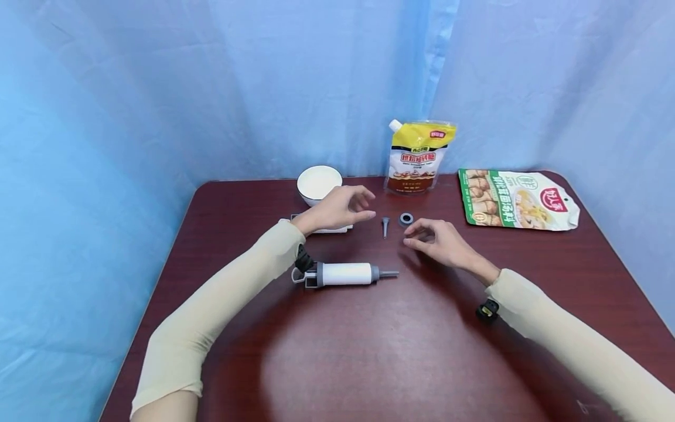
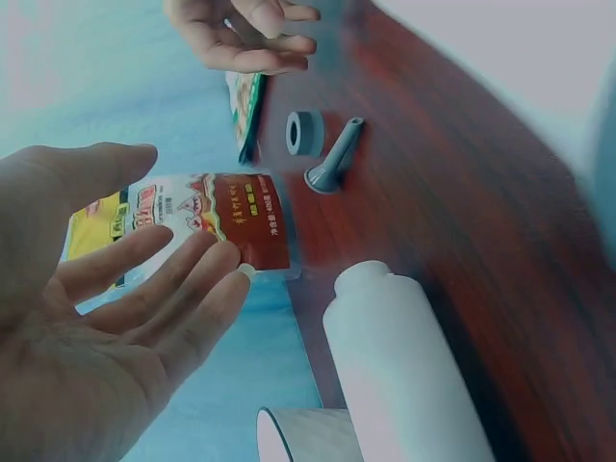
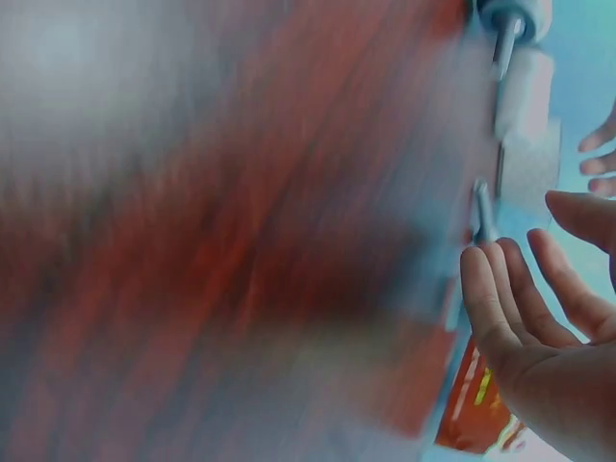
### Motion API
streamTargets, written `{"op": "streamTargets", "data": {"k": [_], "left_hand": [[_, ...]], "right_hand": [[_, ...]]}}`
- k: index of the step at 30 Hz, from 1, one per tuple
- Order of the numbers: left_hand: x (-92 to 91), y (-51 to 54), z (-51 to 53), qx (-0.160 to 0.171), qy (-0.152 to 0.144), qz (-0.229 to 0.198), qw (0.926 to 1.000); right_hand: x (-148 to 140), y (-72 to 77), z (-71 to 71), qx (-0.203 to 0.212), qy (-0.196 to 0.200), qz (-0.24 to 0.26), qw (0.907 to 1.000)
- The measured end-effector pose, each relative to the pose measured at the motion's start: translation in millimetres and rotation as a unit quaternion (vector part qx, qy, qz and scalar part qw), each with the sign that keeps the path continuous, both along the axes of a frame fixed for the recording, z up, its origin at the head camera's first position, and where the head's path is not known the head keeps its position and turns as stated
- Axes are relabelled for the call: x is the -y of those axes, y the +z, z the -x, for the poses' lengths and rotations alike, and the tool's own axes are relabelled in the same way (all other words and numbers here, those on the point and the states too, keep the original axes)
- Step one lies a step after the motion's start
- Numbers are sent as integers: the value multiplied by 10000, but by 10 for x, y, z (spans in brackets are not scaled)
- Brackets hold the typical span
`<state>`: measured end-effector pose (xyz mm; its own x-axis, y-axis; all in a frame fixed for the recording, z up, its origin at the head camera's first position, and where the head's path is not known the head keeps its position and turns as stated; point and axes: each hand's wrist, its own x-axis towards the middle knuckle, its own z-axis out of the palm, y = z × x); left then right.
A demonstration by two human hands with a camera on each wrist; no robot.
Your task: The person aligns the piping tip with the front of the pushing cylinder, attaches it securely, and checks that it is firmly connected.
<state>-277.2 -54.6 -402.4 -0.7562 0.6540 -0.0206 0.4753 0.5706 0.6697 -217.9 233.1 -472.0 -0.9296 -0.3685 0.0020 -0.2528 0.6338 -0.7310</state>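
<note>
Taking the white-barrelled dispenser (image 1: pixel 347 274) as landmark, which only the head view shows whole, it lies on the table (image 1: pixel 369 363) with its grey tip pointing right. Beyond that tip lie a small grey nozzle (image 1: pixel 385 227) and, farther right, a grey ring (image 1: pixel 406 219). The left wrist view reveals the nozzle's flared end and the ring's thickness.

The left hand (image 1: pixel 337 208) hovers beyond the dispenser's barrel, fingers relaxed, thumb apart. From the head it mostly covers a white cylinder; the left wrist view uncovers that cylinder (image 2: pixel 404 366) and its narrow neck. The right hand (image 1: pixel 443 241) hovers beyond and right of the dispenser's tip, near the ring; the right wrist view shows its fingers loosely extended.

Farther beyond the dispenser stand a white bowl (image 1: pixel 319 183) and, to the right, a yellow-topped pouch (image 1: pixel 419 157). A green-and-white packet (image 1: pixel 519 200) lies far right of it.
</note>
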Motion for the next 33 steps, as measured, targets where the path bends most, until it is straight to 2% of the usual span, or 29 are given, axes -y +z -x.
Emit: {"op": "streamTargets", "data": {"k": [7,12,15,19,23,27,33], "left_hand": [[-264,2,174,115,-315,491,9982],[-441,-3,278,310,-568,956,9933],[-516,-28,317,418,-608,1164,9905],[-599,-90,335,328,-574,1500,9865],[-690,-159,330,82,-660,1894,9797],[-775,-227,319,-105,-832,2014,9759],[-804,-313,308,-170,-858,2284,9696]], "right_hand": [[-145,-19,253,-23,-400,-135,9991],[-170,-36,393,142,-518,-211,9983],[-164,-62,447,221,-582,-231,9978],[-142,-82,493,202,-522,-245,9981],[-126,-76,512,142,-324,-252,9991],[-109,-58,520,-113,-98,-387,9991],[-67,-64,546,-285,134,-659,9973]]}}
